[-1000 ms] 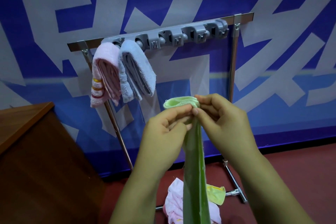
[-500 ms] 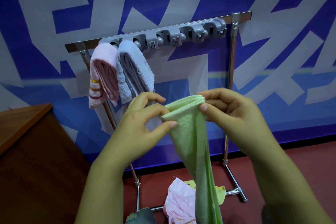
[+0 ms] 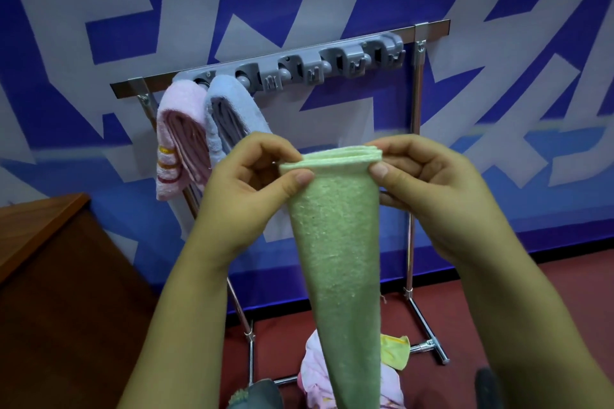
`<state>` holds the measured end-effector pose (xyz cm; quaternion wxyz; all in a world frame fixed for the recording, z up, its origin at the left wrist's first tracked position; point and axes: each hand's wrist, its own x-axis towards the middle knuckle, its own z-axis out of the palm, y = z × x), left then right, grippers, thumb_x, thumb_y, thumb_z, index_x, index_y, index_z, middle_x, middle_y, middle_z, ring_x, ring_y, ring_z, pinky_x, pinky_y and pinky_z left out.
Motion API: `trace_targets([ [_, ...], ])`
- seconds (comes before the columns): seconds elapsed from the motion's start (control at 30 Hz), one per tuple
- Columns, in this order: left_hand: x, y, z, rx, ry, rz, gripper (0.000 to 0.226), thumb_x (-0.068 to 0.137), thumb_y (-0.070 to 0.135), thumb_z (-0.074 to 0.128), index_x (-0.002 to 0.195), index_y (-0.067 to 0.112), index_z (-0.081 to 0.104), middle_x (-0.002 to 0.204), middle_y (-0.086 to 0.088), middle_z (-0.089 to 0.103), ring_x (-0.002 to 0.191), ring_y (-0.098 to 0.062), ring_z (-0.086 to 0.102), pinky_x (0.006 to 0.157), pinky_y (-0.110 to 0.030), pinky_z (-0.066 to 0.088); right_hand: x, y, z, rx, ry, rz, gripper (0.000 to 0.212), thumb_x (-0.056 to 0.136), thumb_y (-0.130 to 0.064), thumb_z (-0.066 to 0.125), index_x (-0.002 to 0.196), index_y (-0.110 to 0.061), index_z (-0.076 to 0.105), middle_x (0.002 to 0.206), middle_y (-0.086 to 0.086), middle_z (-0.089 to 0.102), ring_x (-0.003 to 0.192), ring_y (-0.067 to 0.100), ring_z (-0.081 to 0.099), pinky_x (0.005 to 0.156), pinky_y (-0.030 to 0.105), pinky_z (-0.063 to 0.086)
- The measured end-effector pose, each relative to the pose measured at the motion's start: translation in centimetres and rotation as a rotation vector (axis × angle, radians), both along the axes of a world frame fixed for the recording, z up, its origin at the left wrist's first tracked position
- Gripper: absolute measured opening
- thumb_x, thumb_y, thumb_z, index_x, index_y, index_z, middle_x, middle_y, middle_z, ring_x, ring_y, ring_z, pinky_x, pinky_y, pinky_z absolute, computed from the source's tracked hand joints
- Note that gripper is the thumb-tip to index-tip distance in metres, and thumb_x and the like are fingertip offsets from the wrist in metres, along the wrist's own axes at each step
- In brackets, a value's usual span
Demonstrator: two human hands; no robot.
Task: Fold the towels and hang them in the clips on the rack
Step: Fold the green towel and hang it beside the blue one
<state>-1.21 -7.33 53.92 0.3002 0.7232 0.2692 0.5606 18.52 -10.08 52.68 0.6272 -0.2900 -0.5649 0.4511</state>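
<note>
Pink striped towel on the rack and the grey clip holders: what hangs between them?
The head view shows a folded light blue towel hanging there.

Green towel (image 3: pixel 335 242): nubby matt terry cloth, layered top edge. Pink towel (image 3: pixel 179 129) and blue towel (image 3: pixel 232 103): soft looped cloth. Rack (image 3: pixel 413 176): shiny polished metal tubes. Clip strip (image 3: pixel 332 65): smooth grey plastic. Cabinet (image 3: pixel 50 276): brown wood, slight sheen.

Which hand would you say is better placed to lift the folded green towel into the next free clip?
Probably the right hand: it pinches the green towel at the corner beneath the free clips. The left hand sits below the filled ones.
</note>
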Motion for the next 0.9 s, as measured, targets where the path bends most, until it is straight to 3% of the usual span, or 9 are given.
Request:
trace_targets([
  [0.1,-0.4,0.1,-0.1,-0.019,-0.065,-0.065,0.03,0.071,0.006,0.07,0.087,0.032,0.069,0.077,0.014,0.065,0.074,0.0,0.059,0.07,-0.015,0.05,-0.4,-0.1,0.2,-0.005,0.0,0.015,0.019,0.086,0.002,0.056,0.089,-0.015,0.065,0.076,-0.003,0.074,0.076,0.008,0.069,0.07,0.026,0.057],
  [0.2,-1.2,0.2,0.1,-0.061,-0.005,-0.018,0.034,0.081,0.002,0.06,0.106,0.024,0.063,0.084,0.011,0.066,0.084,-0.003,0.061,0.079,-0.018,0.05,-1.3,0.0,0.4,0.017,-0.001,0.018,0.019,0.086,0.003,0.057,0.088,-0.013,0.064,0.073,-0.003,0.073,0.074,0.009,0.068,0.068,0.025,0.057],
  [0.33,-1.4,-0.7,0.6,0.095,0.178,0.18,0.025,0.09,0.02,0.055,0.113,0.03,0.057,0.107,0.01,0.068,0.109,-0.009,0.061,0.096,-0.034,0.048,-2.7,0.3,0.2,0.048,-0.055,-0.02,0.021,0.086,0.001,0.059,0.086,-0.019,0.065,0.075,-0.003,0.074,0.076,0.009,0.069,0.071,0.028,0.058],
  [0.4,-0.7,-1.2,0.8,0.18,0.314,0.195,0.033,0.085,0.032,0.059,0.118,0.03,0.053,0.115,0.011,0.063,0.113,-0.004,0.057,0.096,-0.025,0.045,-3.1,0.5,0.0,0.052,-0.072,-0.018,0.021,0.086,0.0,0.06,0.087,-0.02,0.065,0.076,-0.003,0.074,0.077,0.01,0.07,0.071,0.028,0.057],
  [0.47,-0.1,-1.1,0.9,0.195,0.42,0.201,0.042,0.08,0.038,0.064,0.119,0.03,0.053,0.113,0.012,0.061,0.109,-0.001,0.057,0.093,-0.02,0.045,-3.4,0.5,-0.3,0.054,-0.07,0.003,0.02,0.086,0.0,0.06,0.088,-0.02,0.065,0.077,-0.003,0.074,0.079,0.011,0.07,0.072,0.028,0.057],
  [0.63,0.1,-0.3,1.2,0.215,0.419,0.195,0.028,0.078,0.036,0.065,0.104,0.032,0.059,0.098,0.005,0.063,0.091,-0.004,0.06,0.084,-0.022,0.05,-3.1,0.5,-0.7,0.022,0.016,0.017,0.018,0.085,0.002,0.061,0.088,-0.015,0.065,0.074,-0.002,0.074,0.074,0.009,0.07,0.065,0.022,0.056],
  [0.77,0.3,0.2,1.8,0.296,0.594,0.173,0.035,0.078,0.038,0.067,0.11,0.029,0.057,0.101,0.004,0.06,0.095,-0.006,0.057,0.086,-0.019,0.044,-2.6,0.7,-0.7,0.029,0.051,-0.016,0.016,0.085,0.002,0.061,0.091,-0.011,0.065,0.077,0.001,0.074,0.076,0.012,0.07,0.069,0.025,0.057],
  [0.9,0.8,0.0,2.2,0.262,0.571,0.169,0.025,0.079,0.022,0.068,0.104,0.02,0.063,0.101,0.01,0.064,0.096,-0.006,0.06,0.086,-0.025,0.048,-2.2,0.5,-0.7,0.057,0.047,-0.012,0.014,0.086,-0.003,0.061,0.093,-0.013,0.067,0.086,0.003,0.074,0.084,0.015,0.07,0.075,0.031,0.058],
])
